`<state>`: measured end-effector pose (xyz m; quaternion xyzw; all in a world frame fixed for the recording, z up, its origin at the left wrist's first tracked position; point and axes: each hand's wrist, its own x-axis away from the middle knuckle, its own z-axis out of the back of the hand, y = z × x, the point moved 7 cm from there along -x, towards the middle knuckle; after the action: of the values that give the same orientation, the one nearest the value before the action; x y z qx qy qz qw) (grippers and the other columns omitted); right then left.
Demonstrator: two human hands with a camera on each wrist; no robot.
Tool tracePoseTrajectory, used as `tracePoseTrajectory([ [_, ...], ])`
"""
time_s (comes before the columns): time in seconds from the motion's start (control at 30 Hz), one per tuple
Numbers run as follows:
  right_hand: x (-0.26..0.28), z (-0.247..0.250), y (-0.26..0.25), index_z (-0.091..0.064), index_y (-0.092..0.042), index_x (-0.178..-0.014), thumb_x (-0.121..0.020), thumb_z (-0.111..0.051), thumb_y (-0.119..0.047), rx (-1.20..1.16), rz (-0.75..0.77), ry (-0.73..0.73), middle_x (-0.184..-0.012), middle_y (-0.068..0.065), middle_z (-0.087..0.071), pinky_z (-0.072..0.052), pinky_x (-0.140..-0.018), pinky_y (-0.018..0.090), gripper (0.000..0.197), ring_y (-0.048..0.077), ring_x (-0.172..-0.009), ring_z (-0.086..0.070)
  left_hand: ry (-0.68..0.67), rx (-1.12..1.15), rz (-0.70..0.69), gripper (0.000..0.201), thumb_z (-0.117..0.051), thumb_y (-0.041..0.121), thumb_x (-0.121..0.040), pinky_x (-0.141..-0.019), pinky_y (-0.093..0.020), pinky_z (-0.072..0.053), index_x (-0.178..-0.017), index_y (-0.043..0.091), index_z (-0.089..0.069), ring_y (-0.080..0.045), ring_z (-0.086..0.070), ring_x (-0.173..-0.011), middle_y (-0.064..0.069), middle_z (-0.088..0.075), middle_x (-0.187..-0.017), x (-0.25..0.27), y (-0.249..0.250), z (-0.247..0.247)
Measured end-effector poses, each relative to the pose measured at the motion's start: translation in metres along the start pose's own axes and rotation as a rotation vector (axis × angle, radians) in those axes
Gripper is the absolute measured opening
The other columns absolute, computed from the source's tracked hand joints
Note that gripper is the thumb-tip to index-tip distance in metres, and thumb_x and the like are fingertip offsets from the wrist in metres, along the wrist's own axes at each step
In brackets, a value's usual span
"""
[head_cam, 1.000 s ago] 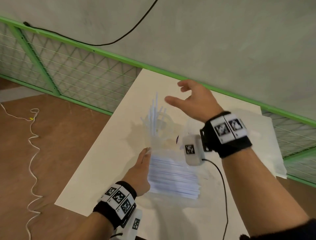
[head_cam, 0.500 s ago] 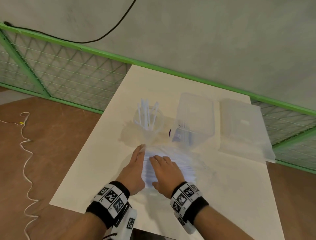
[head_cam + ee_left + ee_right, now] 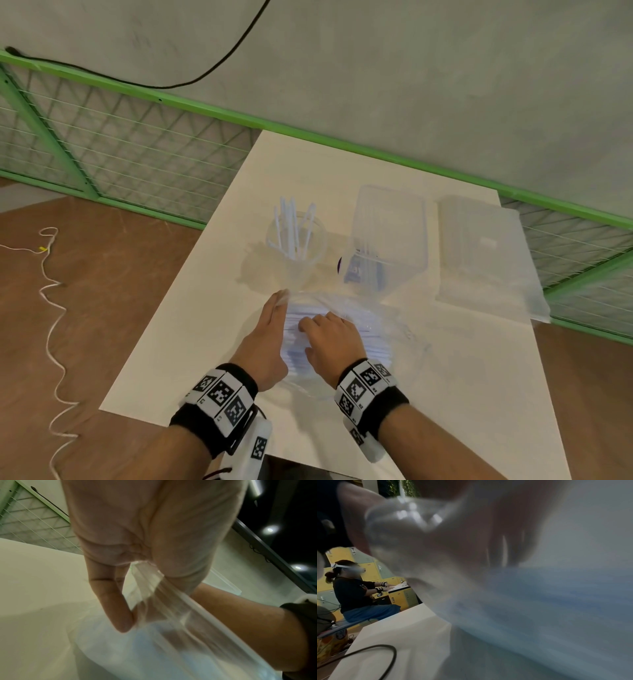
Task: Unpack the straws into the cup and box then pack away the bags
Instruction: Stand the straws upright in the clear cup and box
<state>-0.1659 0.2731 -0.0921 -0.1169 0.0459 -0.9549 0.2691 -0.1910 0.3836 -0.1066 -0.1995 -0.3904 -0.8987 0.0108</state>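
Observation:
A clear bag point(image 3: 388, 330) of white straws point(image 3: 373, 346) lies on the white table point(image 3: 191, 342) in front of me. My left hand point(image 3: 275, 315) pinches the bag's left edge; in the left wrist view my left hand point(image 3: 145, 595) holds the film point(image 3: 154, 588) between thumb and fingers. My right hand point(image 3: 318, 330) lies on the straws' left ends with fingers curled onto them. The right wrist view is blurred and shows my fingers point(image 3: 505, 545) on the bluish straws point(image 3: 556, 595). Behind stand a clear cup point(image 3: 308, 270) holding several straws point(image 3: 291, 226) and a clear box point(image 3: 404, 219).
A flat clear plastic bag point(image 3: 479, 267) lies at the right, overhanging the table's far right edge. A green mesh fence point(image 3: 113, 150) runs behind the table. A white cord point(image 3: 51, 308) trails on the brown floor. Another seated person point(image 3: 356, 586) shows in the right wrist view.
My right hand came down from above the cup onto the bag's straws, and its fingers have since curled. My left hand stayed at the bag's left edge.

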Motion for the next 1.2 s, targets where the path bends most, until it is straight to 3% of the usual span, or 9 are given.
tracePoseTrajectory([
  [0.23,-0.001,0.002,0.001,-0.070,-0.013,-0.098,-0.083,-0.063,-0.011,-0.006,-0.005,0.004,-0.099,0.005,-0.065,-0.046,-0.081,0.036,0.017,0.027,-0.094,-0.063,-0.002,-0.014,0.005,0.113,-0.056,-0.011,-0.070,-0.079,-0.037,-0.056,-0.154,0.030,0.008,-0.026,-0.054,-0.120,0.019,0.015,-0.159,-0.001,-0.005,0.001],
  [0.33,0.001,0.004,0.005,-0.066,-0.013,-0.103,-0.090,-0.054,-0.015,-0.033,-0.007,0.010,-0.101,0.005,-0.066,-0.044,-0.082,0.035,0.018,0.027,-0.096,-0.062,0.004,-0.014,0.003,0.111,-0.055,-0.012,-0.070,-0.076,-0.037,-0.056,-0.154,0.029,0.004,-0.024,-0.055,-0.117,0.020,0.013,-0.158,-0.001,-0.006,0.003],
  [0.4,0.004,0.008,0.008,-0.060,-0.013,-0.111,-0.093,-0.047,-0.018,-0.056,-0.020,0.009,-0.103,0.005,-0.067,-0.041,-0.081,0.035,0.023,0.027,-0.096,-0.061,0.009,-0.010,0.002,0.110,-0.055,-0.013,-0.070,-0.079,-0.035,-0.055,-0.154,0.028,0.004,-0.021,-0.049,-0.125,0.019,0.013,-0.159,-0.001,-0.005,0.004],
  [0.47,0.008,0.012,0.010,-0.051,-0.014,-0.119,-0.093,-0.046,-0.024,-0.108,-0.032,0.010,-0.102,0.004,-0.067,-0.040,-0.077,0.035,0.028,0.028,-0.093,-0.062,0.012,-0.009,-0.003,0.110,-0.055,-0.013,-0.071,-0.081,-0.032,-0.055,-0.155,0.027,0.004,-0.018,-0.043,-0.131,0.018,0.013,-0.159,-0.001,-0.005,0.005],
  [0.57,0.014,0.017,0.017,-0.044,-0.018,-0.117,-0.093,-0.049,-0.029,-0.204,-0.073,0.001,-0.099,0.002,-0.065,-0.040,-0.072,0.034,0.027,0.028,-0.088,-0.061,0.014,-0.003,-0.008,0.110,-0.057,-0.012,-0.071,-0.083,-0.031,-0.054,-0.155,0.027,0.004,-0.018,-0.040,-0.134,0.016,0.013,-0.159,-0.002,-0.006,0.006],
  [0.7,0.019,0.018,0.030,-0.052,-0.024,-0.117,-0.095,-0.050,-0.029,-0.198,-0.132,-0.037,-0.105,-0.001,-0.065,-0.038,-0.070,0.031,0.023,0.027,-0.096,-0.061,0.023,-0.005,-0.013,0.111,-0.058,-0.012,-0.071,-0.084,-0.032,-0.054,-0.155,0.026,0.004,-0.019,-0.039,-0.135,0.015,0.012,-0.160,-0.003,-0.005,0.007],
  [0.87,0.011,0.009,0.017,-0.059,-0.029,-0.126,-0.096,-0.056,-0.035,-0.204,-0.055,-0.096,-0.118,-0.002,-0.059,-0.045,-0.085,0.035,0.030,0.024,-0.109,-0.058,0.023,-0.007,-0.013,0.110,-0.057,-0.012,-0.072,-0.086,-0.034,-0.054,-0.155,0.026,0.005,-0.020,-0.042,-0.133,0.015,0.013,-0.160,-0.005,-0.003,0.004],
  [1.1,0.002,-0.006,0.006,-0.067,-0.017,-0.115,-0.095,-0.058,-0.023,-0.108,-0.057,-0.131,-0.112,0.004,-0.055,-0.041,-0.073,0.034,0.022,0.030,-0.103,-0.060,0.023,-0.009,-0.002,0.110,-0.058,-0.010,-0.072,-0.086,-0.036,-0.054,-0.154,0.029,0.005,-0.022,-0.046,-0.128,0.017,0.013,-0.159,-0.004,-0.004,0.004],
  [1.2,0.001,-0.006,0.006,-0.063,-0.013,-0.117,-0.093,-0.058,-0.022,-0.067,-0.034,-0.144,-0.116,0.005,-0.053,-0.044,-0.074,0.035,0.026,0.030,-0.102,-0.059,0.024,-0.015,0.003,0.111,-0.058,-0.011,-0.073,-0.086,-0.037,-0.054,-0.155,0.028,0.006,-0.022,-0.046,-0.129,0.016,0.013,-0.159,-0.003,-0.006,0.003],
])
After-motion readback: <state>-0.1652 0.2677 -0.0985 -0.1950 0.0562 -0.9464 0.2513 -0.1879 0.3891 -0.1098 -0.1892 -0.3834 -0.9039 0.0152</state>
